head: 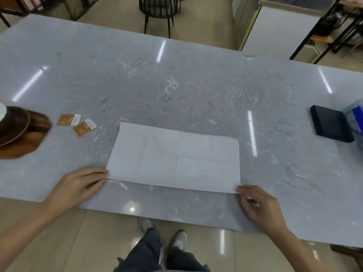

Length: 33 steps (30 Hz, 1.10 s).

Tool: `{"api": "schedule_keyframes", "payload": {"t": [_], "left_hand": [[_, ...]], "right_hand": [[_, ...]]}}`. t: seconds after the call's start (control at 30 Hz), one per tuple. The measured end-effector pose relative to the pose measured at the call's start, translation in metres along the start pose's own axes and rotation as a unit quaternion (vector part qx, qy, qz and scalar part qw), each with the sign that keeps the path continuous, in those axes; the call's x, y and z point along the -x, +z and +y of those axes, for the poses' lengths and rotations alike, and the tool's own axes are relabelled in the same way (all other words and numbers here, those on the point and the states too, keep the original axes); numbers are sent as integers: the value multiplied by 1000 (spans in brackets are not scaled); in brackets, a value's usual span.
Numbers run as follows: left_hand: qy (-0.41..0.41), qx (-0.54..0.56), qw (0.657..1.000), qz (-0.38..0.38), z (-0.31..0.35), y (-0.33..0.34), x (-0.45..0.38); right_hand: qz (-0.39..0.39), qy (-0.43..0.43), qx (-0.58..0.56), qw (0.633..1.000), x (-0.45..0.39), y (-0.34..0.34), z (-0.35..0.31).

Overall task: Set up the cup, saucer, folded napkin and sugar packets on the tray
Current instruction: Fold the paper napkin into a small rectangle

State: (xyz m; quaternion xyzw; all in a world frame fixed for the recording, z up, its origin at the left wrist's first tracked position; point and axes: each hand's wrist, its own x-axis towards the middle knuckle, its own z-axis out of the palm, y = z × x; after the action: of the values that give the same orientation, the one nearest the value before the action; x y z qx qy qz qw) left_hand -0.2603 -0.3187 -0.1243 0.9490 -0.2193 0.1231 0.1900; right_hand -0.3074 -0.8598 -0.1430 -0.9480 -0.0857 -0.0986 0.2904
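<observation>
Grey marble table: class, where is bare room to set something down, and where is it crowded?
Free: the far half beyond the white paper napkin, and between it and the flat black box. Crowded: the left edge, around the wooden tray and orange sugar packets.

A white napkin [174,158], faintly creased into squares, lies on a pale grey table [176,85] veined with white marble streaks and bright strips of reflected light. Two sugar packets [76,123] are orange-brown with tiny pale speckles and a white band at one end. At the left edge, a warm brown wooden tray [29,142] with darker grain carries a dark brown saucer [13,124] and a sliver of white cup [2,111]. To the right sits a flat black box [332,126] beside a clear container with blue contents [355,118]. Beyond the table stands a black chair [157,10] on beige glossy floor tiles [196,22]; below, dark blue trousers [149,250] meet grey-and-white shoes [180,240].
</observation>
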Motion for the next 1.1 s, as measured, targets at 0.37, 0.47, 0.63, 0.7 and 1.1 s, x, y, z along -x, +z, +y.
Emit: {"api": "schedule_keyframes", "payload": {"t": [0.37, 0.47, 0.63, 0.7, 1.1], "left_hand": [[12, -12, 999, 32, -19, -1, 22], [37, -12, 999, 28, -16, -8, 19], [58, 16, 998, -14, -19, -12, 30], [53, 19, 998, -28, -21, -12, 34], [21, 39, 995, -87, 45, 19, -62]], "right_hand": [[-2, -33, 49, 998, 20, -2, -35], [0, -15, 59, 998, 32, 3, -42], [9, -10, 64, 998, 47, 10, -44], [11, -17, 69, 997, 53, 11, -44], [17, -42, 90, 995, -45, 66, -127]]}}
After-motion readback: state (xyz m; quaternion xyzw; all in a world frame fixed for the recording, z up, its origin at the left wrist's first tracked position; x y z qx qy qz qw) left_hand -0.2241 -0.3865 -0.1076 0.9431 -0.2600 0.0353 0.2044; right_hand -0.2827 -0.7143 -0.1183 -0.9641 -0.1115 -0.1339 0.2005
